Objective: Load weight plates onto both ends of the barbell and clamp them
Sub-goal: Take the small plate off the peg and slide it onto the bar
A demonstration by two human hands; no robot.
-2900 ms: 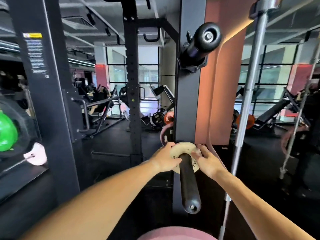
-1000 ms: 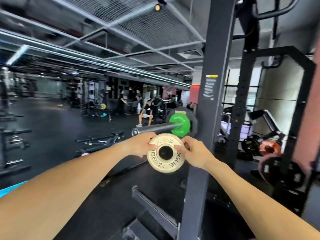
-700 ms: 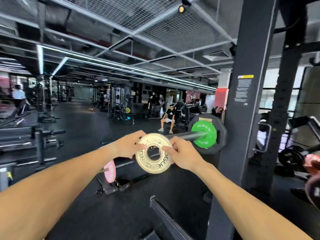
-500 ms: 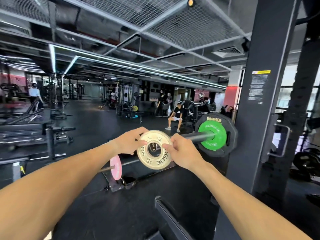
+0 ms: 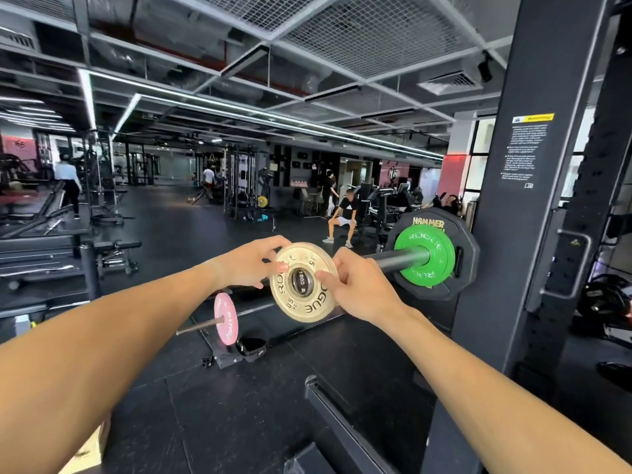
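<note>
Both hands, the left hand (image 5: 251, 266) and right hand (image 5: 359, 290), are pinching the tan plate (image 5: 302, 283) by its rim at the barbell sleeve (image 5: 398, 260) tip, and should be keeping it square while sliding toward the green plate (image 5: 425, 256).

The dark rubber floor (image 5: 219, 405) carries the black rack upright (image 5: 533, 213); left of that upright lie a low black platform (image 5: 228, 358) and a small black item (image 5: 251, 347) beside it
</note>
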